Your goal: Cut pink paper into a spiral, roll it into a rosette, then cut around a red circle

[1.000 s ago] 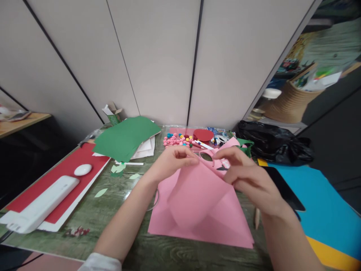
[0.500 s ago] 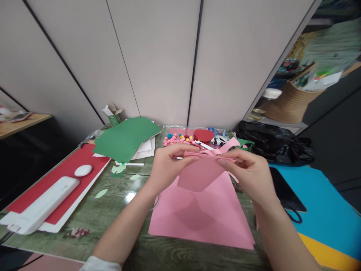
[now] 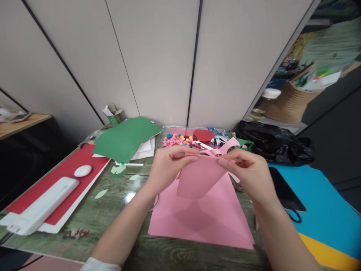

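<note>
Between my two hands hangs a folded piece of pink paper (image 3: 197, 178), pinched along its top edge. My left hand (image 3: 169, 167) grips the left end between thumb and fingers. At the other end, my right hand (image 3: 249, 171) pinches the same paper, thumb toward me. Below it lies a stack of larger pink sheets (image 3: 175, 222) on the table. Curved pink paper strips (image 3: 232, 145) show just behind the held edge, near my right fingers; whether they are joined to the held paper I cannot tell.
Green sheets (image 3: 126, 137) and red card (image 3: 70, 165) with a long white device (image 3: 45, 205) are at left. Small coloured balls (image 3: 176, 140) and a red paper circle (image 3: 203, 135) sit behind my hands. A black tablet (image 3: 284, 192) rests at right on blue paper (image 3: 324, 203).
The lower part of the held pink paper has swung toward me and down, showing more of its face. Both hands keep their pinch in nearly the same place.
</note>
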Action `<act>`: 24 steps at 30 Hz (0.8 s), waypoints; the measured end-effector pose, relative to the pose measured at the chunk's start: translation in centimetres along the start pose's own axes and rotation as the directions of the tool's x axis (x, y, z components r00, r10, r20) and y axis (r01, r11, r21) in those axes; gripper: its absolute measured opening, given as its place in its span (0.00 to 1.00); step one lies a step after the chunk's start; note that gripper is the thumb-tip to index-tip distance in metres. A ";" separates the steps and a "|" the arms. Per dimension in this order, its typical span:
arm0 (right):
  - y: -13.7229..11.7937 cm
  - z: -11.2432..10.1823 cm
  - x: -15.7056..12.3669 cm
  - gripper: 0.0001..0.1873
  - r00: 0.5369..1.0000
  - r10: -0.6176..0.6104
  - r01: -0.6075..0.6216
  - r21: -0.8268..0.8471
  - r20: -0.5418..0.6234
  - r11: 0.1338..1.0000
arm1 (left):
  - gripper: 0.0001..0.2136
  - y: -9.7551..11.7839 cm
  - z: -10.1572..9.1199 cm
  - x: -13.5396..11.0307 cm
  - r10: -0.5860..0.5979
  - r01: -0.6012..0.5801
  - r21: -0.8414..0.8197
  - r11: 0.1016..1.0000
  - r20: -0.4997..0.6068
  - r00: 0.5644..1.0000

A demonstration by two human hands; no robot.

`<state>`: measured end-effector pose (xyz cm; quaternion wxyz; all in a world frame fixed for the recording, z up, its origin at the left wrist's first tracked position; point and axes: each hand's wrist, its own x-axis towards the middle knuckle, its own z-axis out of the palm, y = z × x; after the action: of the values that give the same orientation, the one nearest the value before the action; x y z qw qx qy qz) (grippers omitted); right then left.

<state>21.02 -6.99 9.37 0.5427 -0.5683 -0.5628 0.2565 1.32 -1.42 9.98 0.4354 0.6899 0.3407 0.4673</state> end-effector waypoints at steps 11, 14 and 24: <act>0.0 0.1 0.0 0.06 0.999 -0.036 0.035 -0.031 -0.035 0.999 | 0.06 0.1 -0.1 0.0 0.001 -0.001 0.020 1.000 0.002 1.000; 0.0 0.2 -0.1 0.06 0.998 -0.041 0.040 -0.026 -0.046 0.999 | 0.06 0.2 -0.1 0.0 0.006 -0.006 0.024 1.000 0.010 1.000; 0.1 -0.1 0.1 0.05 1.000 0.002 0.000 0.090 -0.023 0.996 | 0.06 -0.1 -0.4 0.1 0.026 -0.025 0.030 0.999 -0.025 0.999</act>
<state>21.16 -6.89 9.34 0.5742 -0.5465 -0.5439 0.2753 0.93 -1.22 10.02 0.4147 0.6945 0.3443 0.4765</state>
